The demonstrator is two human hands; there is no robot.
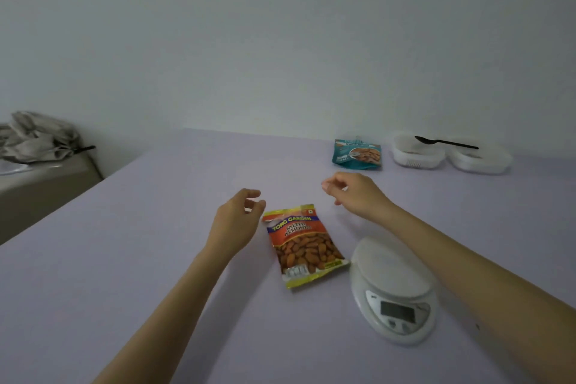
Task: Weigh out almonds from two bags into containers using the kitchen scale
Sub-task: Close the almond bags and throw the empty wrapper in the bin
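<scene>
An orange and yellow bag of salted almonds (pixel 304 246) lies flat on the lilac table (pixel 156 259). My left hand (pixel 235 220) hovers just left of the bag's top edge, fingers curled and apart, holding nothing. My right hand (pixel 355 193) hangs above and to the right of the bag, also empty with loosely bent fingers. A white kitchen scale (pixel 394 288) stands right of the bag, its display dark. A teal almond bag (pixel 357 154) stands at the back. Two white containers (pixel 416 153) (pixel 481 159) sit at the back right with a black spoon (pixel 445 142) across them.
A pale wall rises behind the table. Off the table's left edge stands a beige surface (pixel 40 187) with crumpled grey cloth (pixel 37 135) on it.
</scene>
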